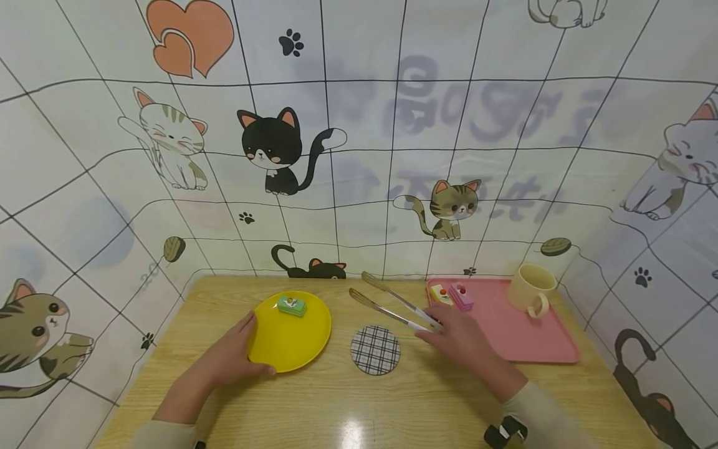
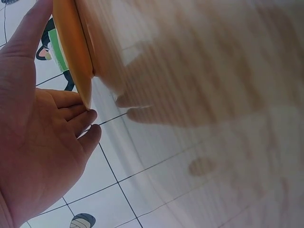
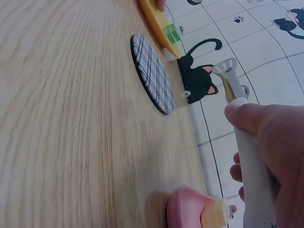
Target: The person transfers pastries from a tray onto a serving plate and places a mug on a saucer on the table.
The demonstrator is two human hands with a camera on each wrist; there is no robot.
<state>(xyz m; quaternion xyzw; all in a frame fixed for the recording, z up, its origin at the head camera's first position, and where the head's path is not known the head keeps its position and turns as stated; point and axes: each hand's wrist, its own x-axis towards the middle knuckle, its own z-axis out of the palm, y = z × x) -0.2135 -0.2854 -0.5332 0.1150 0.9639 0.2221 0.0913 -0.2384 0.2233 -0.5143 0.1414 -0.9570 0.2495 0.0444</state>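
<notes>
In the head view, my left hand [image 1: 229, 354] holds the left rim of a yellow plate [image 1: 308, 349], thumb near the front and fingers along the far side. A green toy cake slice [image 1: 292, 305] lies toward the back of that plate. My right hand [image 1: 457, 333] grips metal tongs [image 1: 387, 308] by their white handles [image 3: 251, 166]. The tong arms stand apart, with nothing between their tips, and point to the back left. Between the plate and my right hand lies a round checked coaster [image 1: 376, 350].
A pink tray [image 1: 533, 346] stands at the right, holding a yellow cake slice [image 1: 441, 295], a pink cake slice [image 1: 462, 297] and a cream mug [image 1: 531, 287]. Behind the wooden table [image 1: 314, 408] hangs a cat-patterned sheet [image 1: 359, 162].
</notes>
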